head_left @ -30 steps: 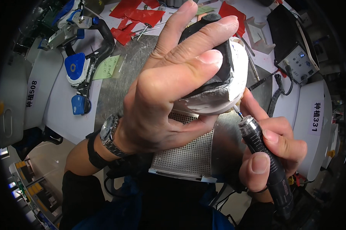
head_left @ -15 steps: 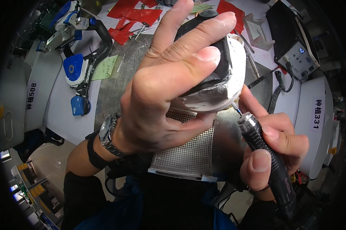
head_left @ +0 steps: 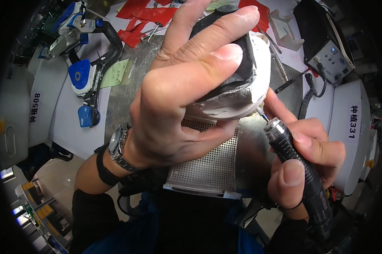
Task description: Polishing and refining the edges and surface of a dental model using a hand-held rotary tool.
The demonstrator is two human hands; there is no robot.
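My left hand [head_left: 178,97] is wrapped round a dental plaster model [head_left: 261,63], white with a black base turned up towards me. Its fingers lie over the black base and the thumb is underneath. My right hand [head_left: 309,148] grips a black rotary handpiece [head_left: 303,175] like a pen, pointing up and to the left. A thin bur [head_left: 264,115] sticks out of its metal nose and meets, or nearly meets, the lower right edge of the model. The model's tooth side faces away, mostly hidden. The right index fingertip rests close beside that edge.
Below the hands is a perforated metal grille [head_left: 201,169] in the bench. An articulator [head_left: 83,76] with blue plates stands left, by a green note [head_left: 115,74]. Red wax sheets [head_left: 151,17] lie at the back. A control box [head_left: 328,55] with a coiled cord is at right, near a white bin [head_left: 347,139].
The handpiece and my right hand have shifted slightly right. The model has tilted a little in my left hand, which keeps its hold.
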